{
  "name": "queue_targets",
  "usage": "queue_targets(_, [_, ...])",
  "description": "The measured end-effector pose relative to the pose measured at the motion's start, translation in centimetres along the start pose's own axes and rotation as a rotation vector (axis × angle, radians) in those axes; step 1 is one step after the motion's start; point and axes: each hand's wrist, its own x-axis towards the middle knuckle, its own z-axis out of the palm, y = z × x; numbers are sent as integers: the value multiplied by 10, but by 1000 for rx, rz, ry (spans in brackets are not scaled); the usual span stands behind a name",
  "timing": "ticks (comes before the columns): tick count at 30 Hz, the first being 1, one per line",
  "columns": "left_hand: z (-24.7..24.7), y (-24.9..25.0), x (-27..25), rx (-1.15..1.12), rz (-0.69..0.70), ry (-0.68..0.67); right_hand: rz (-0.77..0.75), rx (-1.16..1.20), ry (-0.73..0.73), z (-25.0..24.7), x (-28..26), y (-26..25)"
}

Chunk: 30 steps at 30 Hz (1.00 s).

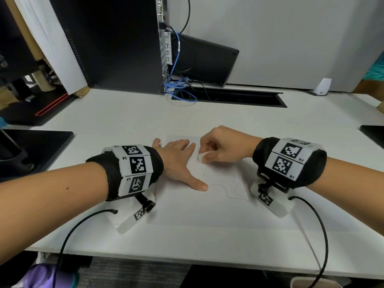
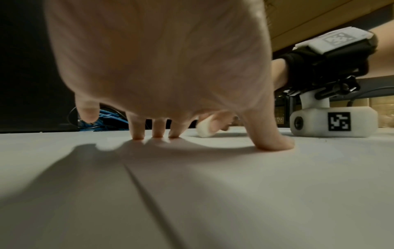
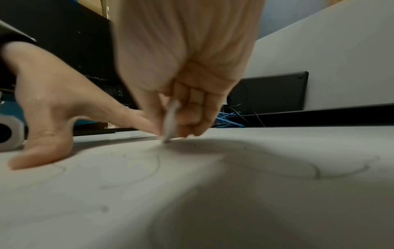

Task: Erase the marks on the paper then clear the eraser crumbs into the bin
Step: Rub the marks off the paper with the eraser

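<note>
Thin, easily creased paper (image 1: pixel 207 204) is pinned flat by the spread left hand (image 1: pixel 176 159); the small eraser (image 1: pixel 201 156) is pinched in the right hand (image 1: pixel 224 146).

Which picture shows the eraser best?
The left wrist view: the eraser shows side-on, white, touching the paper. The head view shows a bit between fingers; the right wrist view shows it blurred, edge-on.

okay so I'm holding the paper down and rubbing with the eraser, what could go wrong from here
The paper is pinned only by your left hand, at its far left, so hard strokes by the right hand could crease the free part. The eraser works right beside your left fingers and may bump them. Many pencil marks remain; no bin is visible for crumbs.
</note>
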Motion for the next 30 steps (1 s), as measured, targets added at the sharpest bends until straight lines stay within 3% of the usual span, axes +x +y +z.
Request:
queue_targets(2, [0,1,-1,2,-4,2,2,-42,61,0,3,1])
queue_targets(6, [-1,0,-1,-7,-3,1,15,79,-44,3,3,-5])
queue_targets(9, [-1,1,-3,-6,-14,-17,35,-46,101,1,9,0])
queue_targets(13, [0,0,-2,-1,-15,-26,29,62,-32,2,4,-8])
queue_targets(17, [-1,1,-4,5,-21,-23,53,-83,118,0,11,-1])
queue_targets(21, [-1,0,-3,-3,-4,-19,16,81,-50,3,6,-12])
queue_targets(24, [-2,1,-5,3,-13,-25,33,-75,95,0,12,-5])
queue_targets(28, [-2,0,-4,7,-2,-24,17,68,-55,2,7,-10])
queue_targets(30, [-2,1,-5,11,-4,-26,21,23,-9,1,9,-7])
